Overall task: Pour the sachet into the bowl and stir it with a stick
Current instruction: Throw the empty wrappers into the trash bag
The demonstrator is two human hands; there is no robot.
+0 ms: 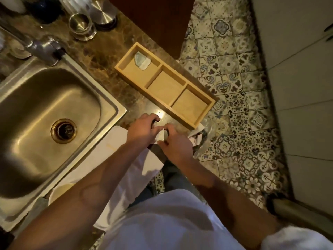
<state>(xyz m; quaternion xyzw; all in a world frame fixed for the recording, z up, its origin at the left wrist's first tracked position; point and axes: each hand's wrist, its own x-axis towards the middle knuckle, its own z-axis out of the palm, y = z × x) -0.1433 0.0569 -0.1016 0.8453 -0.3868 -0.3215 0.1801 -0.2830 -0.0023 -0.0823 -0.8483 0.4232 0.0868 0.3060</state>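
White sachet (161, 132) pinched between left hand (142, 129) and right hand (175, 144) — each grip closed on it.

Small pale sachet (161, 133) pinched between both hands' fingers (156, 119); cream bowl (59, 193) below sink.

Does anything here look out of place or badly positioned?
Yes. The wooden tray sits askew with its near corner past the countertop edge, over the floor. Crumpled wrappers lie just beside that corner, at the edge.

Sink (45, 112) left of tray (207, 112); sachet (142, 63) in its far compartment
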